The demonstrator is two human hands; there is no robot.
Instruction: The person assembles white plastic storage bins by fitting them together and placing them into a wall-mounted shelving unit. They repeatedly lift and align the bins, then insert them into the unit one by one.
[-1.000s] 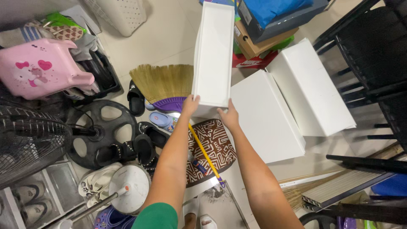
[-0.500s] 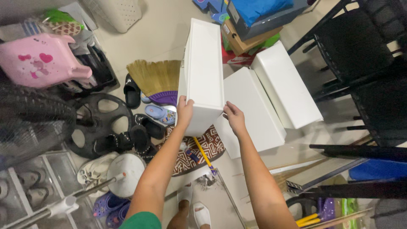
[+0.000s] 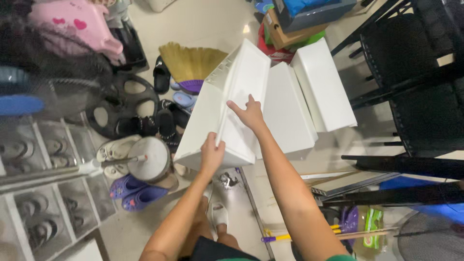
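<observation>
The white box [image 3: 227, 116] had tipped over: half a second earlier it stood upright and narrow between the hands, and now it leaned, long side slanting from lower left up toward the upper right, its ribbed inner edge showing along the top. It was held up off the floor, above the patterned mat that showed under it a second ago and was now hidden.

The left hand [image 3: 211, 153] had slid down to the near bottom edge and was clamped there, fingers curled over the rim. The right hand [image 3: 250, 113] had moved up onto the broad face, fingers spread and pressed flat against it, steadying more than gripping. Judging by that, the box was being turned rather than carried off.

Just beyond it, two more white boxes [image 3: 309, 101] lay side by side on the floor [image 3: 203, 24], where they were before. Toward the far left, the broom [image 3: 191, 63] fanned out beside scattered sandals [image 3: 162, 123] and a round black fan base [image 3: 121, 104]. Black chairs [image 3: 415, 77] crowded the right side. Near the person's feet a yellow-handled stick [image 3: 299, 234] lay on the floor.
</observation>
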